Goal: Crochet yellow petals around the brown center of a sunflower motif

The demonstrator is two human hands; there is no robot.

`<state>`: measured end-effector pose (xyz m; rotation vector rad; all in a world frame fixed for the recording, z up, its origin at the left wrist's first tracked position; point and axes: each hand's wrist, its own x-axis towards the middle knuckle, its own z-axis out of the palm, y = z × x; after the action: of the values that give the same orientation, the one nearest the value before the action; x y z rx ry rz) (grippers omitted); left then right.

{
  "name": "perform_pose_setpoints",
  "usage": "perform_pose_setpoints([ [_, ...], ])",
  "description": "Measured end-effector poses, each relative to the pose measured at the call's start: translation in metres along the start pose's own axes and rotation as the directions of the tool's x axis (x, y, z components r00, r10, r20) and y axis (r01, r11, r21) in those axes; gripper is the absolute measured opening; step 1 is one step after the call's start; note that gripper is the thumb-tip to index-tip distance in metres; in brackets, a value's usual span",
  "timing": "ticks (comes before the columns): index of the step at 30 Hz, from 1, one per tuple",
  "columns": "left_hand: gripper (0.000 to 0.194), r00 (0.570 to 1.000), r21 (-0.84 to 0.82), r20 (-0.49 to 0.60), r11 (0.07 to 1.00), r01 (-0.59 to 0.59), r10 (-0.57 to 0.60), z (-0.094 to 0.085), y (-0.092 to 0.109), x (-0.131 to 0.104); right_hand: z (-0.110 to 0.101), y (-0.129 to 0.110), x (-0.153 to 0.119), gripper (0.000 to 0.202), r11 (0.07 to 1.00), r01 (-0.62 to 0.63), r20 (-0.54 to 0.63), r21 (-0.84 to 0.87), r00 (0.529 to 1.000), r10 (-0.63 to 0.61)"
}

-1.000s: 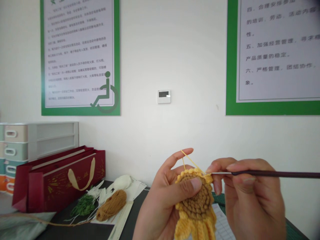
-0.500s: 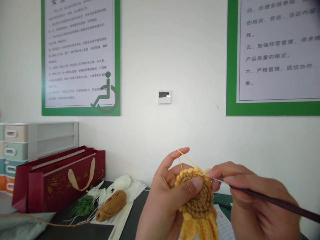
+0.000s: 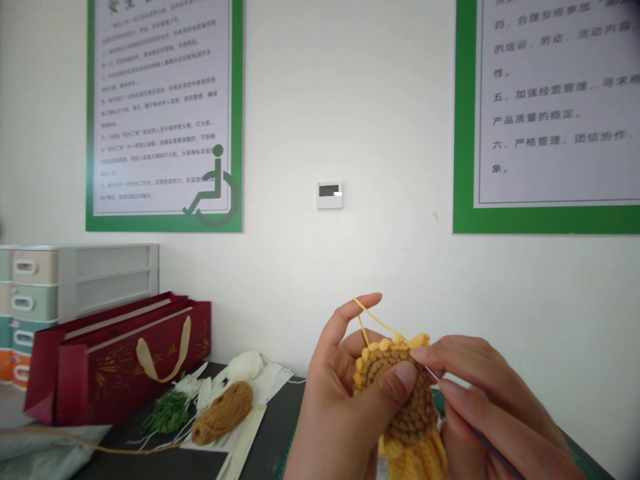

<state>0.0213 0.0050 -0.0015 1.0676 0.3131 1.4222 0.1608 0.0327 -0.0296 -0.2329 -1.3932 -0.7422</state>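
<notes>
My left hand pinches a round crochet piece, its thumb pressed on the brown centre. Yellow bobbles line the top edge, and yellow petal-like parts hang below. A yellow yarn strand loops over my raised left index finger and runs down to the top edge. My right hand is closed on a crochet hook. The hook's thin metal shaft meets the piece near its upper right edge. Most of its dark handle is hidden behind my right fingers, as is the hook's tip.
On the dark table at left lie a brown yarn skein, green yarn and white yarn. Maroon gift bags stand beside a drawer unit. A small white wall panel hangs between two green-framed posters.
My right hand has tilted, turning the hook to a steeper downward slant with its handle lower. The crochet piece and my left hand have shifted slightly right.
</notes>
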Motion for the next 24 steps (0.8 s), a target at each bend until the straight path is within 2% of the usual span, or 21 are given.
perform_pose_setpoints([
  [4,0.067,1.000,0.014,-0.002,1.000,-0.003,0.003,-0.001,-0.001,0.000,0.005,0.001,-0.006,0.016,1.000,0.013,-0.066,-0.018,0.998,-0.014],
  [8,0.067,1.000,-0.006,0.015,1.000,0.007,-0.007,-0.001,-0.001,0.001,0.013,0.001,-0.011,0.017,0.990,-0.052,-0.154,0.130,0.985,0.072],
  [10,0.069,1.000,-0.011,0.023,1.000,0.011,-0.011,-0.001,-0.001,0.001,0.016,0.001,-0.012,0.018,0.989,-0.037,-0.182,0.146,0.981,0.064],
  [13,0.071,0.999,-0.022,0.023,0.999,0.027,-0.026,0.000,0.001,0.001,0.018,0.000,-0.013,0.018,0.995,-0.017,-0.171,0.100,0.985,0.034],
  [16,0.074,0.999,-0.041,0.022,0.999,0.032,-0.031,-0.001,0.003,0.001,0.019,-0.003,-0.009,0.022,0.985,-0.082,-0.201,0.154,0.973,0.112],
  [19,0.075,1.000,-0.054,0.015,0.998,0.019,-0.018,-0.002,0.003,0.002,0.020,-0.003,-0.004,0.024,0.969,-0.094,-0.193,0.227,0.971,0.140],
  [24,0.075,1.000,-0.101,0.004,0.995,0.011,-0.010,-0.005,-0.001,0.006,0.021,0.009,-0.005,0.029,0.920,-0.109,-0.085,0.375,0.985,0.152],
])
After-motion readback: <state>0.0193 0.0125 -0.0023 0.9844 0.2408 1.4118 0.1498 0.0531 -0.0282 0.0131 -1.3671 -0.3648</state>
